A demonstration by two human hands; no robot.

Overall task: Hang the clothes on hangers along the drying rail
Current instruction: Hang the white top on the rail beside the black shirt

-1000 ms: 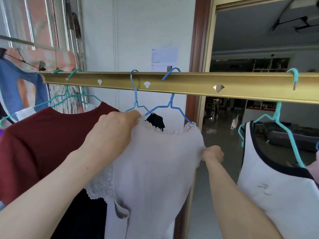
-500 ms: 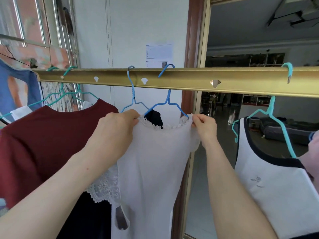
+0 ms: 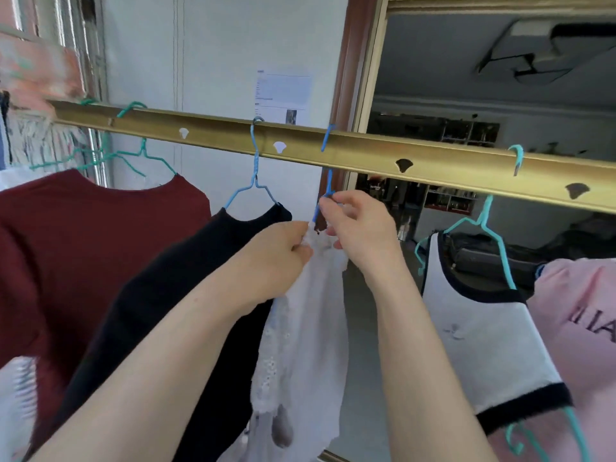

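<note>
Nearest, drooping limp at lower centre: white lace top [image 3: 300,345]; thin, light, soft, apt to snag on wire, so best taken at the neckline and shoulder seams rather than the open lacework; bunching its neckline in curled fingers at centre frame, left hand [image 3: 283,251]; just right of it, right hand [image 3: 360,235], pinching the blue hanger [image 3: 329,181] between thumb and forefinger, other fingers curled against the fabric; to the left, black top [image 3: 186,295] and maroon shirt [image 3: 83,235], already hung; to the right, white vest [image 3: 483,328] and pink shirt [image 3: 580,315]; behind, across the upper frame, gold rail [image 3: 366,155], carrying its hook; seemingly settling the top onto its hanger.
</note>
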